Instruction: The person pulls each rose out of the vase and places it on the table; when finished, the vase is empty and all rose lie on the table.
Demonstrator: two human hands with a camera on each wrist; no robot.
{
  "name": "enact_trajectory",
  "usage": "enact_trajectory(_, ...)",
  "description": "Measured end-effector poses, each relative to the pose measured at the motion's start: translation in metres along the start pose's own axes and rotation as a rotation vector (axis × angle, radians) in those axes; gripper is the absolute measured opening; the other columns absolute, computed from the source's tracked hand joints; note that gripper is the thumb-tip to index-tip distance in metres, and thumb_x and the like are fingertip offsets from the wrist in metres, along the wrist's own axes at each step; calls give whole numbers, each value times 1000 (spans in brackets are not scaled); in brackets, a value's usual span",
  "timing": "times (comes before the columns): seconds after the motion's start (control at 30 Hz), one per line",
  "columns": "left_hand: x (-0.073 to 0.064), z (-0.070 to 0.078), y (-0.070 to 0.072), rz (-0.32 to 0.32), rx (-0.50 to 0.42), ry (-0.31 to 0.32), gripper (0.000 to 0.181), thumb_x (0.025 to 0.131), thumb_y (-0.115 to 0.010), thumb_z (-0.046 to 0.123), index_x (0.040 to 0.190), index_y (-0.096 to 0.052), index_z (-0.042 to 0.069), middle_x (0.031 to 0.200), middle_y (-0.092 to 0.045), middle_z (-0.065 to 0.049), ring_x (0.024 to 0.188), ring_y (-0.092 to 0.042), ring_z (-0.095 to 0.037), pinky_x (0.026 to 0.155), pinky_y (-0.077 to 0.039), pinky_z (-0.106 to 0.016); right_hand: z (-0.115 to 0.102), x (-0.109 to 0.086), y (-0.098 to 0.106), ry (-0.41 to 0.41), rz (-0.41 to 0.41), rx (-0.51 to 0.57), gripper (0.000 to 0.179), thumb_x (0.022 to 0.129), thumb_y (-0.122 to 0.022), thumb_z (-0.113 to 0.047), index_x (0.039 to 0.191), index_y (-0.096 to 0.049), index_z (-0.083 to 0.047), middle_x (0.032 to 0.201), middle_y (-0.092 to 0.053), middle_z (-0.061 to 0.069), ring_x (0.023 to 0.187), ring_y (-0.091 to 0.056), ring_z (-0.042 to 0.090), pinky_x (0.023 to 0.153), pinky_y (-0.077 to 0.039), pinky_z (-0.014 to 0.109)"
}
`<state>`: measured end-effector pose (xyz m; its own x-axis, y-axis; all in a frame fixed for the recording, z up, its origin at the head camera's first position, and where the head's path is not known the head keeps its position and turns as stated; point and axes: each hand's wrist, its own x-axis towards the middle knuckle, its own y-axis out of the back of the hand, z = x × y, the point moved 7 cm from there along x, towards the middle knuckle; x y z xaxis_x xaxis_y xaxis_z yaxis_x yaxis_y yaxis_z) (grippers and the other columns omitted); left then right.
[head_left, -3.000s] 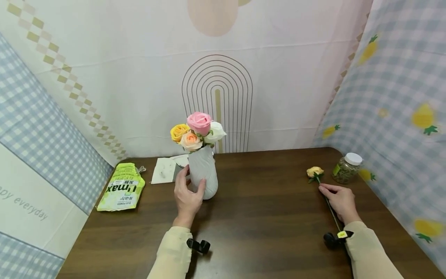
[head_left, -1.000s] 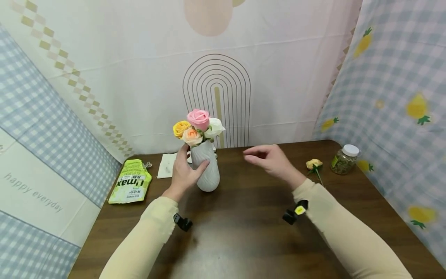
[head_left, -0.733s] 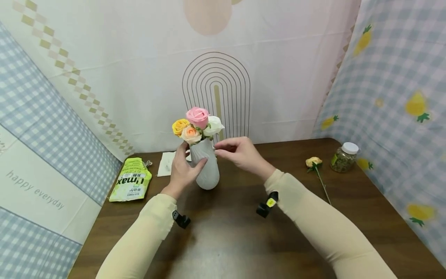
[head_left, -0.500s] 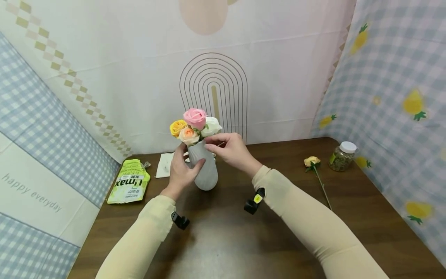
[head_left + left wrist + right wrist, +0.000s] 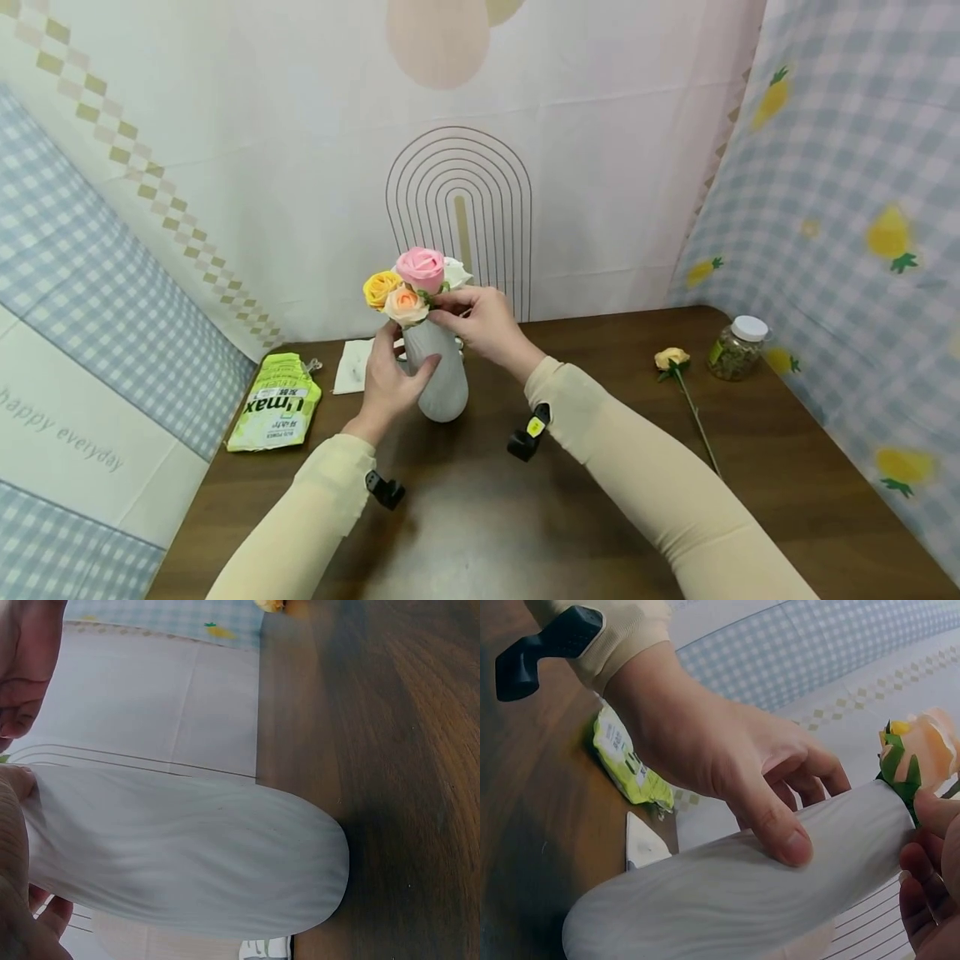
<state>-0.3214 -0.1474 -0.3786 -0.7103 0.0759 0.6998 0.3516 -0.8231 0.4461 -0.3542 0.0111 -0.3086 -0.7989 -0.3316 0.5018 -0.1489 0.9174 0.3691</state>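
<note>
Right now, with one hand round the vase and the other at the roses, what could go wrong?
The right hand is at the blooms; tugging a stem could drag neighbouring roses out or askew. The tall white vase is steadied only by the left hand, so a sideways pull might tip it. The right sleeve could also sweep the loose rose lying near the jar.

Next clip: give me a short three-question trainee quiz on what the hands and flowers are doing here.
1. True or false: the left hand grips the white vase.
2. How many roses stand in the vase: A two, B four, C six?
3. Where does the loose yellow rose lie?

Key
1. True; thumb and fingers wrap its body.
2. B: pink, yellow, peach, white.
3. Flat on the table, near the jar, away from the right hand, which is at the vase's mouth.
</note>
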Motion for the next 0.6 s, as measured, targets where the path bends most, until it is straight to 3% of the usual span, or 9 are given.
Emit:
enact_trajectory(0.33, -6, 0, 0, 21, -2, -26, 76, 78, -78, 19, 138, -38, -2, 121, -50, -21, 107, -53, -32, 77, -54, -50, 2, 1, -7, -29, 38, -15, 9, 83, -76, -15, 90, -76, -9, 85, -69, -2, 73, -61, 12, 57, -54, 27)
enact_trajectory(0.6, -3, 1, 0, 16, -6, -27, 75, 80, -77, 20, 139, -36, -2, 121, -50, -21, 109, -53, -31, 79, -54, -48, -2, 3, -3, -8, 81, 58, 12, 84, -74, -12, 94, -76, -6, 90, -72, 1, 78, -64, 14, 63, -56, 29)
